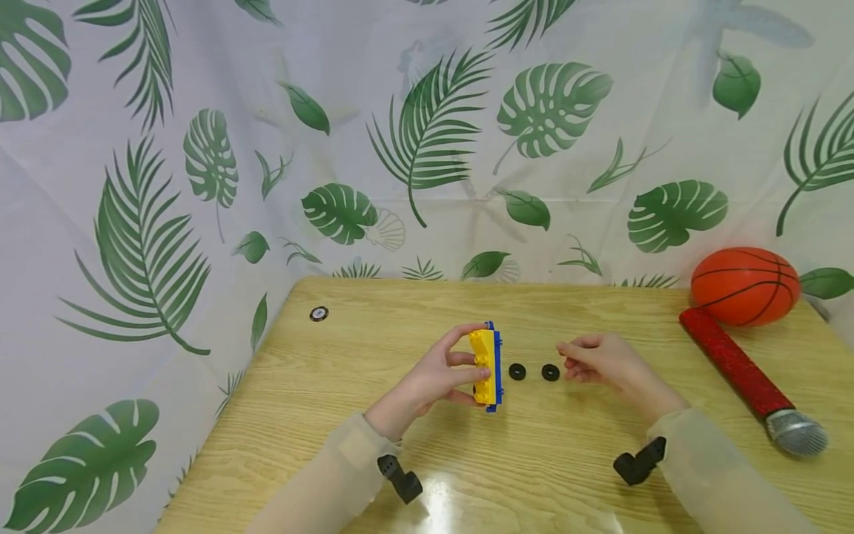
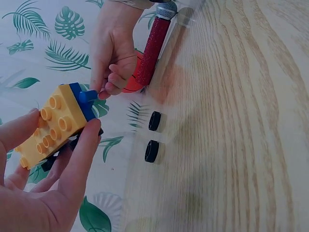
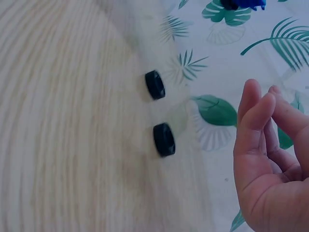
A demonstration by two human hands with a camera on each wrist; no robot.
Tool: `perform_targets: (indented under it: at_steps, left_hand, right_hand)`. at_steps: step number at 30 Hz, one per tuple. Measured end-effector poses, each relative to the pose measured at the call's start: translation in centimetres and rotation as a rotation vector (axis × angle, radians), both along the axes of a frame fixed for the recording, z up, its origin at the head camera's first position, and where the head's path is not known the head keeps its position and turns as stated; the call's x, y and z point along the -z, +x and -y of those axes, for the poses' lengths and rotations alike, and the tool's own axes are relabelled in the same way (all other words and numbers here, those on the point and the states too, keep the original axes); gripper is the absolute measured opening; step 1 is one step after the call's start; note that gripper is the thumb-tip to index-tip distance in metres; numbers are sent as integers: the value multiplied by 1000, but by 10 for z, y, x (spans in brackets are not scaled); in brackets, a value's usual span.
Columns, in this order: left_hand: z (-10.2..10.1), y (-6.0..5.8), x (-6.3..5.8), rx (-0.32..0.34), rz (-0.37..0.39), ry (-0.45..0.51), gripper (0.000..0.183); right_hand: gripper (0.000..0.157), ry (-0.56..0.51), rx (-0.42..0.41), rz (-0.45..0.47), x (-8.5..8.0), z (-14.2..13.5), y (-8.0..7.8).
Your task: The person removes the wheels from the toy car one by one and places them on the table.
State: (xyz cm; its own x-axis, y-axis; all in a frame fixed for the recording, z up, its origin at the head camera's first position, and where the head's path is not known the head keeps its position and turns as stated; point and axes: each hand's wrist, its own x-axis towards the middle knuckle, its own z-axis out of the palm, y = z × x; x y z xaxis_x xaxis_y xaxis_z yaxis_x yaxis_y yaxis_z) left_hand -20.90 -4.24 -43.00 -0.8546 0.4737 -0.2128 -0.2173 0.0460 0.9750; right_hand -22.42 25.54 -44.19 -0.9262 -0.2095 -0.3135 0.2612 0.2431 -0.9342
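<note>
Block (image 1: pixel 489 357), yellow and blue, mid-frame, gripped between thumb and fingers of left hand (image 1: pixel 440 376). Looks light, stiff, perhaps slick; best held by yellow sides, clear of blue pegs (image 2: pixel 87 96). Right hand (image 1: pixel 606 360), right of centre, loosely curled, seemingly holding nothing.

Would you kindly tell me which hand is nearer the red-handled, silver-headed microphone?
Right: the right hand is left of the microphone; the left hand is farther left.

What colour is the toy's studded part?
Yellow: the studded part shows best in the left wrist view.
</note>
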Motion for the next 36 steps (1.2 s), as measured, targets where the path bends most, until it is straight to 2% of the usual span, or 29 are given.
perform_targets:
  at_steps: [5,16,20,27,36]
  left_hand:
    - [-1,1,-3,7,-14,-7,64]
    - [-3,0,-4,20,-40,-31,63]
    - [-3,0,-4,25,-61,-65,67]
    - [-5,1,-7,21,-48,-75,77]
    - [-4,2,-7,1,-50,-75,65]
  right_hand:
    - [20,-43,-16,-21,-12,8,3]
    - [29,-83,-14,-89,-33,31,12]
    - [36,-89,-12,-117,-38,37,14]
    - [40,-128,-47,-149,-40,46,17]
    - [49,-116,-89,-153,-45,50,21]
